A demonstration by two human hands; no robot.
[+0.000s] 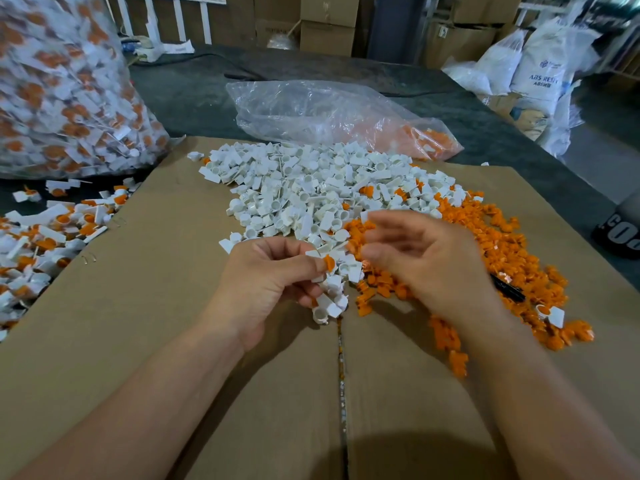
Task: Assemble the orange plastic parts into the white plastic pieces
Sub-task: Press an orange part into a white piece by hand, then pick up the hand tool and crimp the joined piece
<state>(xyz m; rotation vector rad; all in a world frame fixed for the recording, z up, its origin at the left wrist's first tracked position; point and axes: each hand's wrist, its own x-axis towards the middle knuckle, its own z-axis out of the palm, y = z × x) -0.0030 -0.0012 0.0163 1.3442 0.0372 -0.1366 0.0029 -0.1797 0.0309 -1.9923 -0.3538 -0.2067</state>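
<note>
White pieces (311, 188), orange parts (502, 251): perhaps hundreds

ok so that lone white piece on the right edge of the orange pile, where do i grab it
Pinch the white piece by its flat tab, coming from the right. The tab juts out that way and offers two flat faces, while the round cup end sits against the orange pile.

I see flattened cardboard (156, 306) spread over a dark table (194, 95). A heap of white pieces (311, 181) sits toward its far edge, with orange parts (502, 251) along its right edge. A clear bag (311, 112) lies on the table past the far edge.
</note>
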